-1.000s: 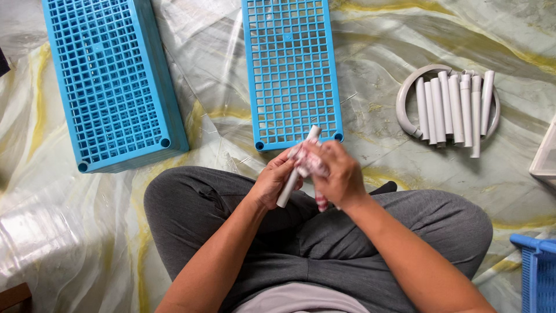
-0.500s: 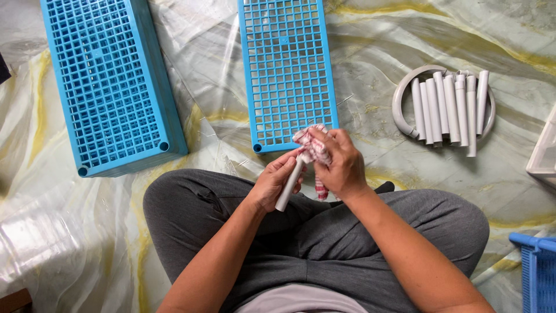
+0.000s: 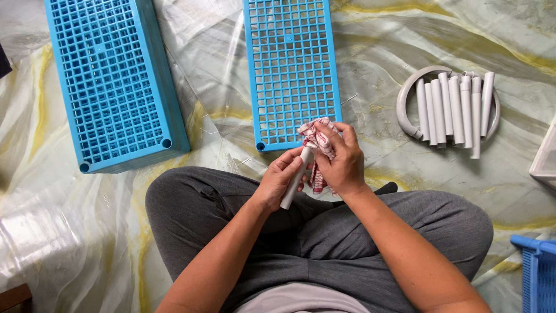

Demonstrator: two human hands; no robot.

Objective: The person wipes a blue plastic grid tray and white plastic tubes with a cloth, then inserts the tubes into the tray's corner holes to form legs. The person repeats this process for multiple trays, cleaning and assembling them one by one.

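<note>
Over the lap, the left hand (image 3: 282, 181) is closed round a white tube (image 3: 295, 178) while the right hand (image 3: 341, 159) pinches a red-checked cloth (image 3: 315, 142) over its far end; a steady tube and a turning cloth would probably wipe best.

Two large blue grid crates (image 3: 116, 87) (image 3: 292, 69) upside down on the floor; part of a third (image 3: 538, 272) at lower right. Seven white tubes (image 3: 454, 110) in a row on one white ring (image 3: 405, 104). One tube (image 3: 295, 179), one red-checked cloth (image 3: 315, 142) in two hands (image 3: 281, 182) (image 3: 341, 162).
</note>
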